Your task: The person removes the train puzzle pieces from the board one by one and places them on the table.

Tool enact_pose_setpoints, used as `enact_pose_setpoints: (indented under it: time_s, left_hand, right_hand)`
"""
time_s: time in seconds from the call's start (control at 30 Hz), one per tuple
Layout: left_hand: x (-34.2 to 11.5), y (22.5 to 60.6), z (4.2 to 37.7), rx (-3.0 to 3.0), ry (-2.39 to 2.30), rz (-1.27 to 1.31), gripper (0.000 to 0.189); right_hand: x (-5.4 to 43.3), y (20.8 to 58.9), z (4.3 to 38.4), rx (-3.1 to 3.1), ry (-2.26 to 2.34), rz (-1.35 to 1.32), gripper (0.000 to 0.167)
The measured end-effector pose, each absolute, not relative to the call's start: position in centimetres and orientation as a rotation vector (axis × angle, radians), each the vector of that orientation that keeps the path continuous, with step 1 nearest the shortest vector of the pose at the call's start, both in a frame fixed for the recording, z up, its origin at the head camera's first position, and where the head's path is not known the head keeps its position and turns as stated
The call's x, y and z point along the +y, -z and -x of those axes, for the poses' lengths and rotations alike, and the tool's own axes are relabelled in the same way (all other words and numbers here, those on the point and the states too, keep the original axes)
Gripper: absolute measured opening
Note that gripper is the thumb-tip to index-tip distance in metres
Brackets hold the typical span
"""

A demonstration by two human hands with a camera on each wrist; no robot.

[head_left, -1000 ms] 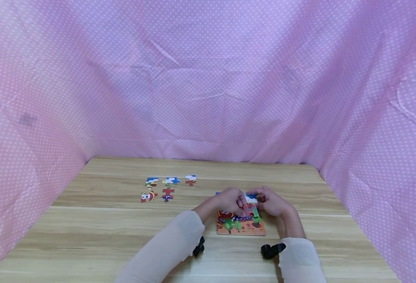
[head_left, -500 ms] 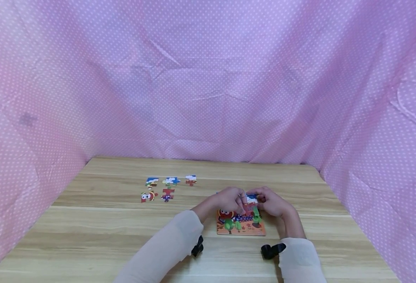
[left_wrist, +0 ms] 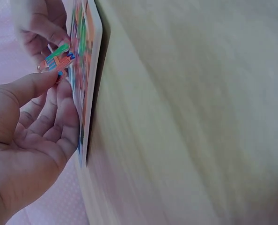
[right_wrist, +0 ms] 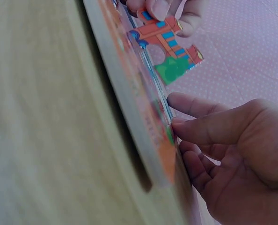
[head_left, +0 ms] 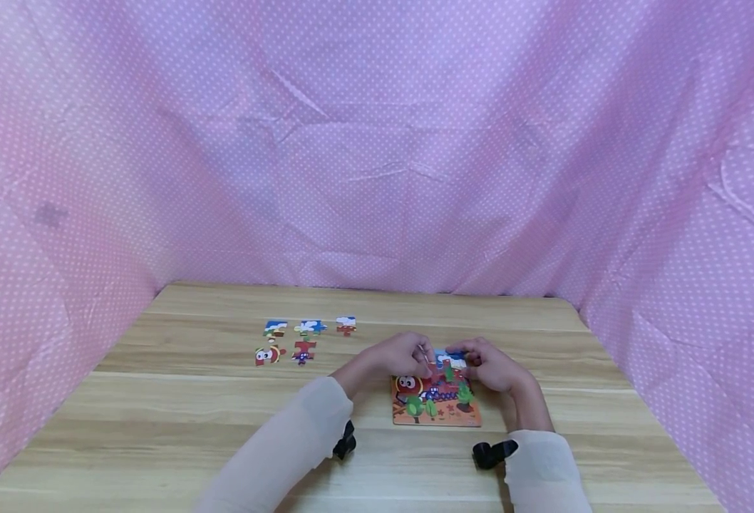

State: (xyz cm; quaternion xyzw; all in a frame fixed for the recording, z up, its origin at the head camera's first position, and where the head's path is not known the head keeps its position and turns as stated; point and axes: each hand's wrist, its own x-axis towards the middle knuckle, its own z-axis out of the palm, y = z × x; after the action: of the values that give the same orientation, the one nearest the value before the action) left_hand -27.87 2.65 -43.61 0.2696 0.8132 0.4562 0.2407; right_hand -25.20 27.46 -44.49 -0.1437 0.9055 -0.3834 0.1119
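Observation:
In the head view my left hand (head_left: 408, 354) is over the upper left of a picture puzzle board (head_left: 437, 413). It pinches a jigsaw piece (right_wrist: 169, 40), red with blue windows and a green patch, between thumb and fingers. The piece is tilted just above the board in both wrist views. My right hand (head_left: 494, 366) lies at the board's upper right. Its thumb and index fingertips (right_wrist: 176, 121) rest on the board's surface near the edge, with the other fingers bent beside it. The left hand hides part of the board's upper left.
Several loose jigsaw pieces lie on the wooden table (head_left: 191, 427) left of the board, among them a piece with eyes (head_left: 266, 355) and a blue and white piece (head_left: 346, 325). A pink dotted cloth (head_left: 377, 178) hangs behind and at both sides.
My left hand has shifted left and slightly up over the board with the jigsaw piece, uncovering more of the board's middle and left. The right hand has hardly moved.

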Motion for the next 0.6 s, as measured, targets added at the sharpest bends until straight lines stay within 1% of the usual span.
enact_pose_setpoints:
  time_s: [0.3,0.6]
  left_hand:
    - [0.8,43.2,28.5,2.169,-1.316,-0.731,0.014]
    - [-1.4,43.0,29.0,2.223,-1.288,-0.712,0.014]
  right_hand:
    - [27.5,44.5,25.3,2.647,1.134,0.371,0.043]
    - [27.4,44.5,25.2,2.645,1.127,0.345,0.043]
